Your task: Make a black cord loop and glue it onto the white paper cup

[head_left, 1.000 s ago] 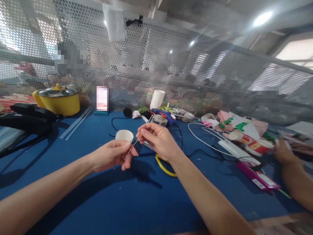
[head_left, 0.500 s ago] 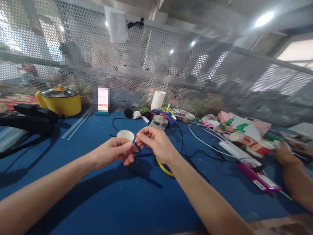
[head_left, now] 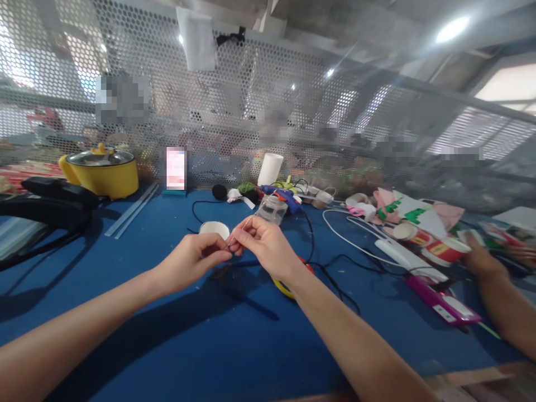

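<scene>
My left hand (head_left: 201, 257) is closed in a pinch, thumb and forefinger pressed together on a thin wire-like strand (head_left: 247, 220). Close against it, my right hand (head_left: 266, 243) pinches the same strand, whose thin end slants up past the fingers. The fingertips of both hands nearly meet above the blue table (head_left: 176, 346). Just behind them stands a white round cup-like piece (head_left: 214, 228). Partly hidden under my right wrist is a curved yellow and red object (head_left: 285, 288). A dark slim tool (head_left: 255, 307) or its shadow lies below; I cannot tell which.
A blue glue gun (head_left: 285, 195) rests by a clear jar (head_left: 272, 211). At left are a yellow pot (head_left: 104, 176) and a black device (head_left: 50, 209). Cables, ribbon spools (head_left: 446, 250) and a purple device (head_left: 444, 304) lie right, near another person's hand (head_left: 481, 259).
My left hand has turned, its fingers folding in under the strand and nearer my right hand. More of the red on the curved object shows. The other person's hand has shifted slightly.
</scene>
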Demonstrator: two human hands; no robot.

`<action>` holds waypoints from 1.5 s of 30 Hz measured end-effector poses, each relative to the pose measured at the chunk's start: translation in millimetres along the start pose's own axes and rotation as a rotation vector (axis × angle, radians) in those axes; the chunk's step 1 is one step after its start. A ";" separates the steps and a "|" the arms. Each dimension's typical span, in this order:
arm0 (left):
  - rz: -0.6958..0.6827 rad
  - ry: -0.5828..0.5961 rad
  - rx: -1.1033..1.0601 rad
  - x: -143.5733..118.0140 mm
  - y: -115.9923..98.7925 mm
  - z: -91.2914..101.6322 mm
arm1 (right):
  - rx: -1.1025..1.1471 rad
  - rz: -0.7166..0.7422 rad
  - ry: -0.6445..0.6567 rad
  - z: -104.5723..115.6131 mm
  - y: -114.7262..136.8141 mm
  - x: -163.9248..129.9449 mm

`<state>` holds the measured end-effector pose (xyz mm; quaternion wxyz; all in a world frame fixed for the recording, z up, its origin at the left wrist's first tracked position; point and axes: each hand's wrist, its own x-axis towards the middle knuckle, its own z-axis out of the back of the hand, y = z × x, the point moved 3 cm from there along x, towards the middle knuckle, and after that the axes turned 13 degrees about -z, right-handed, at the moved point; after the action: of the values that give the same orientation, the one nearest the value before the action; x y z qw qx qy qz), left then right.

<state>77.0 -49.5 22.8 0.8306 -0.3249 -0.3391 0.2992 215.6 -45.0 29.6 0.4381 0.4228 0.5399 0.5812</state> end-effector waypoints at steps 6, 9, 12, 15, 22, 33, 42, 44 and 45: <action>0.021 -0.026 -0.134 -1.5 1.3 -1.9 | 0.022 -0.016 0.024 -1.5 -0.1 -0.9; 0.038 -0.028 -0.139 -1.7 0.7 -2.0 | 0.021 -0.016 0.026 -2.4 -0.4 -0.4; 0.045 -0.048 -0.067 -2.3 -0.4 -0.9 | 0.018 -0.003 -0.007 -2.1 -0.3 0.0; -0.020 -0.137 0.144 -3.9 -3.0 2.7 | 0.016 0.004 -0.054 -1.5 -0.4 -0.2; -0.477 -0.183 0.704 -6.3 -13.5 1.3 | -0.009 0.005 -0.130 -2.3 -1.5 -0.6; -0.626 -0.091 0.827 -6.0 -15.4 -1.8 | -0.033 -0.010 -0.134 -0.7 0.0 0.4; -0.680 -0.007 0.806 -6.4 -16.2 -2.4 | -0.012 -0.066 -0.048 0.7 -0.5 1.8; -0.642 -0.007 0.767 -5.9 -15.8 -1.1 | 0.018 -0.080 -0.034 1.6 -0.8 3.1; -0.609 -0.011 0.739 -5.6 -15.6 -0.2 | 0.029 -0.085 -0.028 2.0 -0.8 3.7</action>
<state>78.1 -63.1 32.2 0.9386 0.1078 -0.2940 0.1446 216.6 -40.9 29.0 0.4638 0.4138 0.5596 0.5482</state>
